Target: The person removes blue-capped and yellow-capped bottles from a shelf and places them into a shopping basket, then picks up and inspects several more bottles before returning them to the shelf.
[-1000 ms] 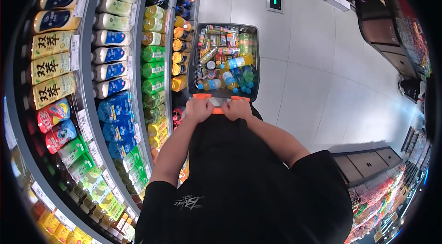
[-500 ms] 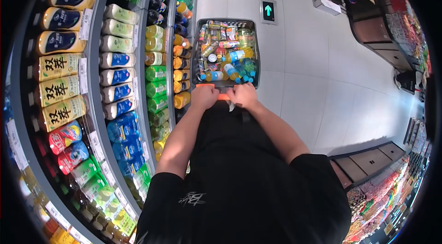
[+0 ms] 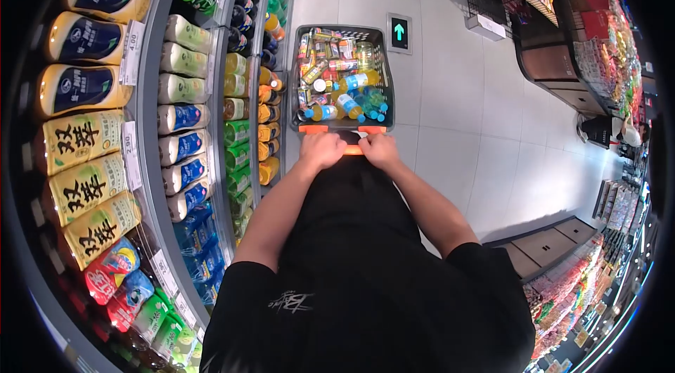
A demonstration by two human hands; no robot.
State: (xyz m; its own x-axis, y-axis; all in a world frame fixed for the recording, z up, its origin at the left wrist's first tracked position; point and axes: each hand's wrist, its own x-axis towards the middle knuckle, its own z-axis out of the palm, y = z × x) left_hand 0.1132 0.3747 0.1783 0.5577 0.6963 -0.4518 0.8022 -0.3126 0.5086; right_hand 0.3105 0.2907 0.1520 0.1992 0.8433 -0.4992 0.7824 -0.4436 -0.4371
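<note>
A dark grey shopping cart [image 3: 389, 102] with an orange handle [image 3: 354, 151] stands ahead of my body. My left hand [image 3: 323, 150] is closed around the left part of the handle, and my right hand [image 3: 378, 149] grips the right part. Inside the cart, several cans and small packages [image 3: 316, 71] lie jumbled toward the back. Nearer to me are bottles with blue labels and yellow drink [image 3: 349, 106], bluish bottles [image 3: 371, 102] and a clear bottle of pale yellow liquid [image 3: 365, 55]. Part of the handle is covered by my fingers.
Drink shelves [image 3: 151, 42] run close along the left, with rows of bottles and price tags. A lit green arrow sign [image 3: 399, 32] is set in the grey tiled floor [image 3: 457, 92]. At right stand display cabinets [image 3: 548, 63] and a lower cabinet [image 3: 545, 246] with colourful packages.
The shelves and the floor arrow have slid toward me in view as the cart and I move forward along the aisle. Both hands stay on the handle.
</note>
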